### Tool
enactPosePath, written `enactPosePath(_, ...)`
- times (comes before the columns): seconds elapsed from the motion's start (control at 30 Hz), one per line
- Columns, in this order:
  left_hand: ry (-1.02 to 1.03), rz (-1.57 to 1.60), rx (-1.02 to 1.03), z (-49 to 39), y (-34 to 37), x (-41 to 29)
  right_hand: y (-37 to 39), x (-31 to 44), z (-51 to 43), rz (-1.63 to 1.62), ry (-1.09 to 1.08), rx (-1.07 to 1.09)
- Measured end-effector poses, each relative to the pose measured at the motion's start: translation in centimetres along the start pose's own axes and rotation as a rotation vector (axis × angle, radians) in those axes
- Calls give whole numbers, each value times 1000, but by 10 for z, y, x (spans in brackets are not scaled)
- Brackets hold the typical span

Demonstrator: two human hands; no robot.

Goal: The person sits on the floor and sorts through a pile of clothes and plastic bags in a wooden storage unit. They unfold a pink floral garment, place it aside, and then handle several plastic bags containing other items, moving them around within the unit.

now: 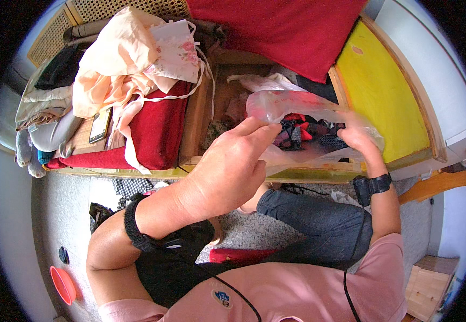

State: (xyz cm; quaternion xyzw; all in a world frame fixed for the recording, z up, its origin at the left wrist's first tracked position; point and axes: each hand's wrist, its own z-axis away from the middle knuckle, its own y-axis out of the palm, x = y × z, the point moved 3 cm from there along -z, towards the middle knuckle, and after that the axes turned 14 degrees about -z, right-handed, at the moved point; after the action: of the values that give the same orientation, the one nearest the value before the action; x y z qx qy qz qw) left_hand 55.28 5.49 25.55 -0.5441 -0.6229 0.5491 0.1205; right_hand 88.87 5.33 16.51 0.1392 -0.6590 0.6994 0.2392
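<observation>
A translucent plastic bag point(293, 100) with red print lies in an open wooden storage compartment point(198, 120), its mouth spread. My left hand point(237, 165) pinches the bag's near-left rim between thumb and fingers. At the bag's right side, my right hand point(356, 131) grips the plastic, its fingers partly hidden behind the film. Between the hands, dark, red and patterned fabric items point(297, 131) show inside the bag. Black bands are on both wrists.
Left of the compartment, peach and floral cloth point(116, 52) lies on a red cushion point(164, 129), beside a smartphone point(100, 125). A red panel point(273, 32) leans behind; a yellow board point(386, 88) is at right. A red basin point(63, 285) stands on the floor.
</observation>
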Motion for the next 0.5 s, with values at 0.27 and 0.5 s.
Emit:
enactPosePath(0.27,-64,-38,-49,-13,-14,11,43,34,-15,-44,-529,-144)
enactPosePath(0.5,-84,-39,-26,-15,-11,16,74,55,-58,30,-396,-95)
